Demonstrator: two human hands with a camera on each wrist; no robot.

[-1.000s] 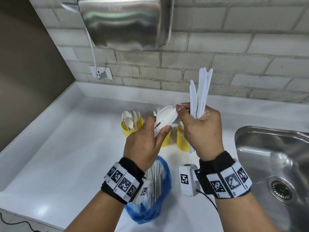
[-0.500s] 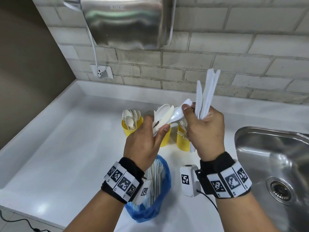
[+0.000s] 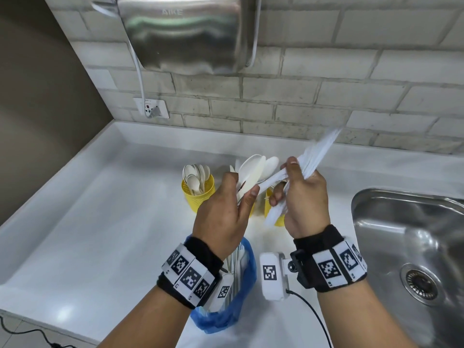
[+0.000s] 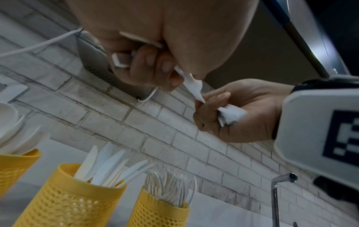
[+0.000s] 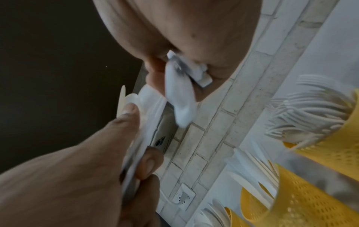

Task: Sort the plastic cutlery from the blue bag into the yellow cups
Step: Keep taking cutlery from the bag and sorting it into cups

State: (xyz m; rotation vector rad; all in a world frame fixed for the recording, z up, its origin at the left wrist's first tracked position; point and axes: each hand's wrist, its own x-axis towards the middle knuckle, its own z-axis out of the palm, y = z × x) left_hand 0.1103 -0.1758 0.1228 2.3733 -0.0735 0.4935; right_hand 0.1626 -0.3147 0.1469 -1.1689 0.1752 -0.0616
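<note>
The left hand point(image 3: 221, 214) is gripping a small bunch of spoons point(image 3: 253, 172), and the right hand point(image 3: 305, 197) is clenching a bundle of knives point(image 3: 317, 153) while its fingers point(image 4: 208, 106) are pinching one more piece that is passing between the hands. I think this piece is at risk: both hands are already full, so a loose pinch could be letting it slip down to the surface point(image 3: 100, 234). The tilted knives could also be sliding out of the fist.

Three yellow cups are standing behind the hands: a spoon cup point(image 3: 198, 194), a knife cup point(image 4: 73, 199) and a fork cup point(image 4: 157, 213). One blue bag point(image 3: 226, 320) is lying near the person, with cutlery inside; how many pieces, I cannot tell.
</note>
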